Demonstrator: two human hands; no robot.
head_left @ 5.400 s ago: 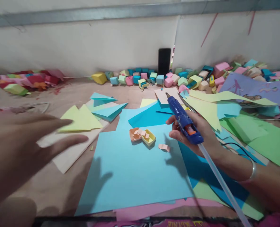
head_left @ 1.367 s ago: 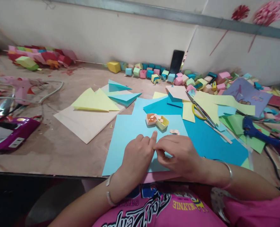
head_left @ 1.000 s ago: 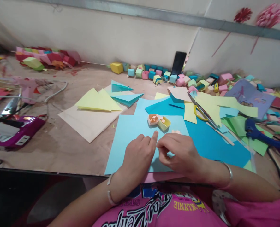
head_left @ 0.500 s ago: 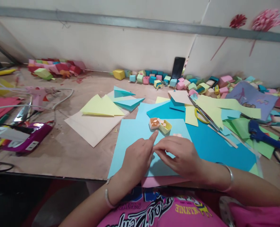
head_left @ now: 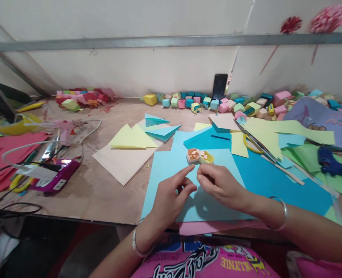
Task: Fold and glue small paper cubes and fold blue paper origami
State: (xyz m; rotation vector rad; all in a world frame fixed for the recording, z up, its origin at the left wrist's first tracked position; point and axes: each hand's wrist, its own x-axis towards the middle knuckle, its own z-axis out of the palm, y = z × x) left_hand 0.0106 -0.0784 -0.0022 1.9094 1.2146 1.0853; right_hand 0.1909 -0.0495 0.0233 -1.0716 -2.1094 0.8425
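Left fingers [head_left: 184, 173] parted, right fingers [head_left: 204, 171] curled, hold unclear, gap between, boxes [head_left: 192, 158] by blue sheet's [head_left: 164, 173] far edge

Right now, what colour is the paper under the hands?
The paper is light blue; see head view.

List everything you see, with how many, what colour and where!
paper shapes: many, mixed colours, along the wall
phone: one, black, upright at the wall
flowers: two, red and pink, upper right
rail: one, grey, across the wall
glue guns: two, pink left, blue right
power strip: one, purple, left
scissors: one clear pair, yellow-handled, right of centre
open paper boxes: two, orange and yellow, middle
table: one, brown, beneath
paper sheets: many, mixed colours, across the table
shirt: one, pink, bottom edge
bracelets: two, silvery, one per wrist
left fingers: one set, bare, over light blue paper
right fingers: one set, bare, curled alongside
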